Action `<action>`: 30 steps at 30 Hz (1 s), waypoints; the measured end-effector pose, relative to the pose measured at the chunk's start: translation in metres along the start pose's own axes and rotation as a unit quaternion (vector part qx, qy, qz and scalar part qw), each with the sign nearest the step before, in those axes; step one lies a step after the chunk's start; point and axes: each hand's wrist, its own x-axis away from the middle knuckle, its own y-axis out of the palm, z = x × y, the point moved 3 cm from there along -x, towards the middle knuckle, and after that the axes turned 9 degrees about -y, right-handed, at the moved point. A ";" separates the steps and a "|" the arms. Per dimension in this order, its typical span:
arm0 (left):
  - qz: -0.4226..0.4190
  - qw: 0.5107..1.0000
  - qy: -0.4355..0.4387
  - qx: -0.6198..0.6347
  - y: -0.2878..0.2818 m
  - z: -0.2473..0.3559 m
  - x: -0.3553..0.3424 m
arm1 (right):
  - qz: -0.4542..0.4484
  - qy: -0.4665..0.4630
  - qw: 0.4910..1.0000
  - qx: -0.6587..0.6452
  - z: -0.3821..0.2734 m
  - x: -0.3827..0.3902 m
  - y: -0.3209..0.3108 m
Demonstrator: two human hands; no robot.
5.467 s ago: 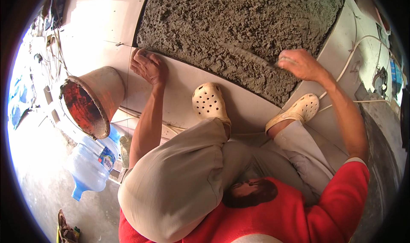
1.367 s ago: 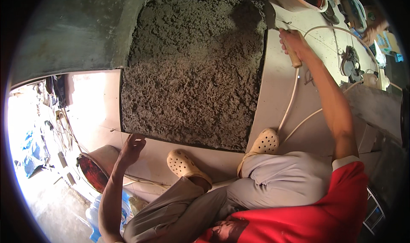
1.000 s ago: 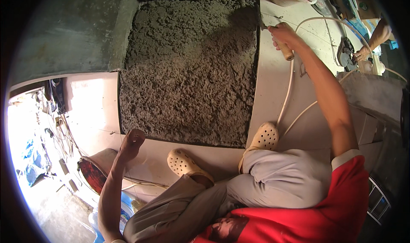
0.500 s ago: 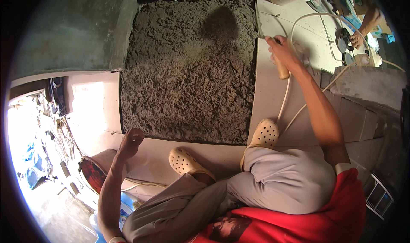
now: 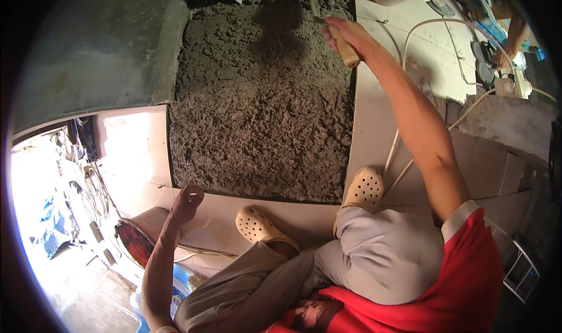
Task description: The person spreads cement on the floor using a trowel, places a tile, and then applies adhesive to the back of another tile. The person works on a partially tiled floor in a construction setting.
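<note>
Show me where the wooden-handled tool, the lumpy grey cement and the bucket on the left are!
Wooden-handled tool (image 5: 348, 52): head view, on its handle.
Lumpy grey cement (image 5: 262, 135): head view, middle of its bumpy top.
Bucket on the left (image 5: 153, 222): head view, on its outer wall.

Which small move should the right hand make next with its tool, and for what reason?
Probably a short, light pass of the wooden-handled trowel across the far part of the grey mortar. The right hand already grips it, the blade is over that part, and the surface looks lumpy. I cannot tell whether the blade touches it.
</note>
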 end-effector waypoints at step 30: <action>0.007 0.999 -0.032 -0.001 0.001 -0.011 0.016 | 0.032 0.105 0.994 0.010 0.071 0.176 -0.058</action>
